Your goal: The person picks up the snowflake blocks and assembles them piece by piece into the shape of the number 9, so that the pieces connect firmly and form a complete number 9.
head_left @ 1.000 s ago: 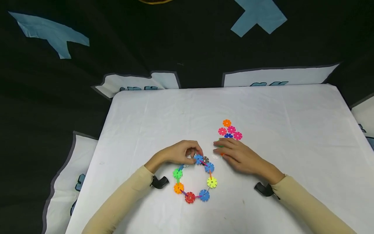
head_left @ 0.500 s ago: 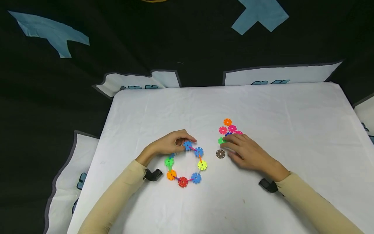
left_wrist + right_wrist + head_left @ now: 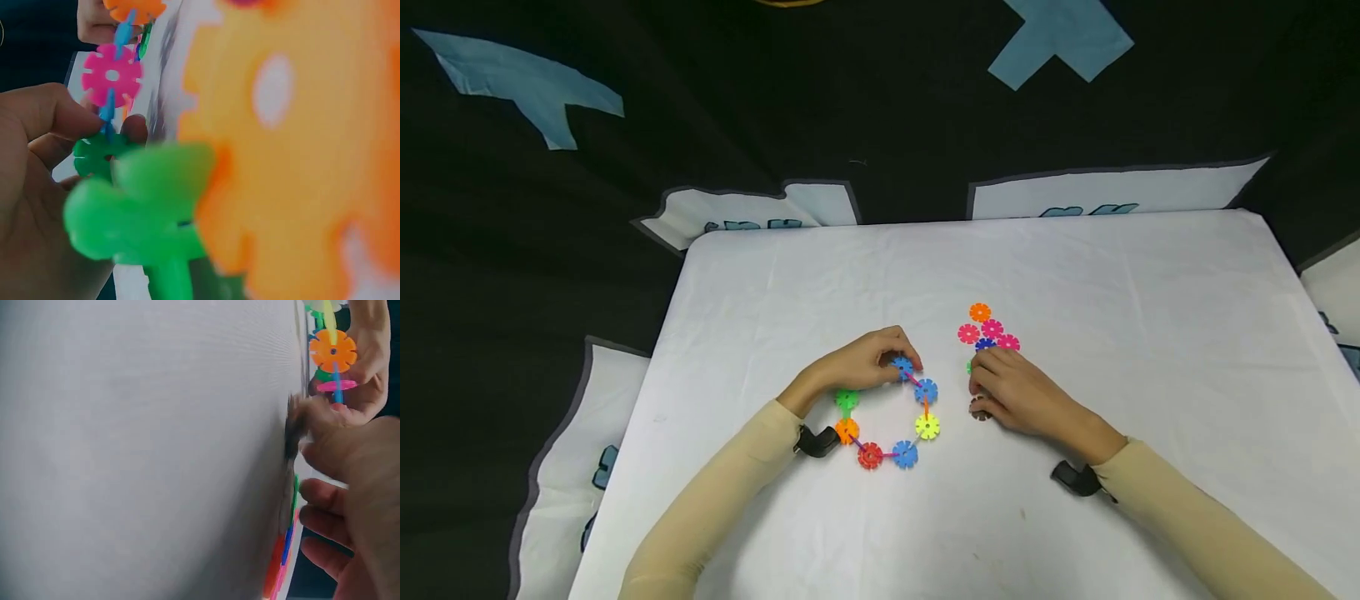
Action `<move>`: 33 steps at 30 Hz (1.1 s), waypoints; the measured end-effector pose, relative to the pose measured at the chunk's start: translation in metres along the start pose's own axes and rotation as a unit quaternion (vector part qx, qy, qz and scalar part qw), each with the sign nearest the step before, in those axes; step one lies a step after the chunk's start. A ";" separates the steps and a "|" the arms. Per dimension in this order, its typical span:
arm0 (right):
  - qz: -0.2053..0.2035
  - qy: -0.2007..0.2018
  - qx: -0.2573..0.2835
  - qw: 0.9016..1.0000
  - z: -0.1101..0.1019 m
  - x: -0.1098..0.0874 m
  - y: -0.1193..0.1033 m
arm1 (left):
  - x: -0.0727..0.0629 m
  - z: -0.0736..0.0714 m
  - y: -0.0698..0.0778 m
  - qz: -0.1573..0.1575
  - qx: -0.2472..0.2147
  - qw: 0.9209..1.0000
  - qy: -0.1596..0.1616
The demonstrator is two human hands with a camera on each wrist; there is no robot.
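My left hand (image 3: 872,360) pinches a ring of notched plastic discs joined by short links, at its top beside a blue disc (image 3: 901,367). The ring also carries green, orange, red and yellow discs (image 3: 928,427). In the left wrist view a large orange disc (image 3: 294,187) and a green link piece (image 3: 162,181) fill the foreground, blurred. My right hand (image 3: 1018,396) pinches a brown disc (image 3: 980,410) low at the tabletop, thumb and bent fingers covering much of it. In the right wrist view this disc (image 3: 291,428) shows as a dark blurred edge by the fingertips.
Just beyond the right hand lies a small group of loose discs: orange (image 3: 980,312), several pink (image 3: 968,333) and dark blue (image 3: 985,344), with a green one mostly hidden. A white cloth covers the table (image 3: 805,283). Black patterned fabric (image 3: 880,100) hangs behind it.
The left hand has carried the ring farther up the table, first left, then slightly right. The right hand has come down onto the brown disc, which has shifted slightly right and nearer.
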State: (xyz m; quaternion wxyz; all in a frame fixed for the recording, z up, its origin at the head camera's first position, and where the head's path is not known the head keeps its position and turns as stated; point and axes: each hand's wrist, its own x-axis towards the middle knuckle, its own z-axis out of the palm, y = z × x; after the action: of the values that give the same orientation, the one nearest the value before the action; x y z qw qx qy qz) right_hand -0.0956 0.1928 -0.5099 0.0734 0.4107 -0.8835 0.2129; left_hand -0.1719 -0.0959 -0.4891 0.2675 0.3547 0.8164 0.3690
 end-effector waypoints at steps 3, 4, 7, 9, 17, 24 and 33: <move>-0.006 -0.013 0.004 1.000 -0.003 -0.003 -0.001 | 0.004 0.002 0.001 0.009 -0.002 1.000 -0.013; -0.006 -0.017 0.003 1.000 -0.003 -0.005 -0.001 | 0.006 0.003 0.002 0.011 -0.002 1.000 -0.017; -0.005 -0.029 -0.005 1.000 -0.004 -0.008 -0.002 | 0.008 0.004 0.004 0.011 -0.007 1.000 -0.026; 0.012 -0.036 -0.003 0.999 -0.004 -0.009 -0.002 | 0.009 0.005 0.006 0.009 -0.005 1.000 -0.027; 0.083 -0.019 0.014 0.996 -0.006 -0.010 -0.004 | 0.009 0.011 0.009 0.000 0.153 0.988 -0.011; 0.144 -0.034 0.121 0.982 -0.002 -0.006 -0.010 | 0.007 0.015 0.013 0.021 0.172 0.985 0.009; 0.158 0.002 0.141 0.977 0.003 0.002 -0.016 | -0.008 0.026 0.029 0.029 0.279 0.960 -0.002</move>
State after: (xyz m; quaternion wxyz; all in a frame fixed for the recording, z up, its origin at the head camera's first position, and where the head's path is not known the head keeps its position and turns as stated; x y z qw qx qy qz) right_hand -0.0847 0.1816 -0.5070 -0.0180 0.2720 -0.8982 0.3447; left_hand -0.1377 -0.0772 -0.4802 0.1489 0.4400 0.8755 0.1334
